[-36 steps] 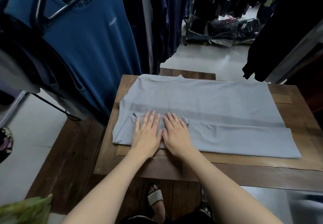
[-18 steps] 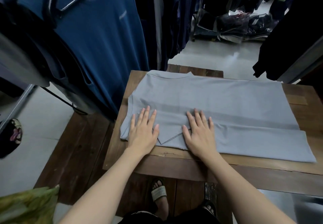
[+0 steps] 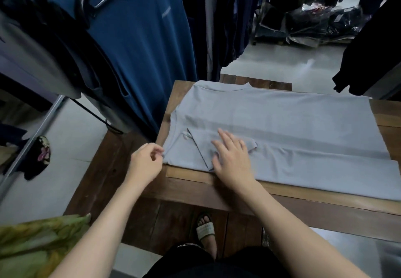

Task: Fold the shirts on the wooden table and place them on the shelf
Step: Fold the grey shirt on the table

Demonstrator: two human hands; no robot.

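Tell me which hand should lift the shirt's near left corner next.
Left. The left hand is curled at that corner of the gray shirt; the right hand lies flat on the folded sleeve.

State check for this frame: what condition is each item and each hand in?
Grey shirt: flat on the wooden table, near side folded in, sleeve folded over.
Left hand: fingers curled at the shirt's left corner; grip unclear.
Right hand: open, pressing flat on the folded sleeve.
Blue shirt: hanging beside the table.
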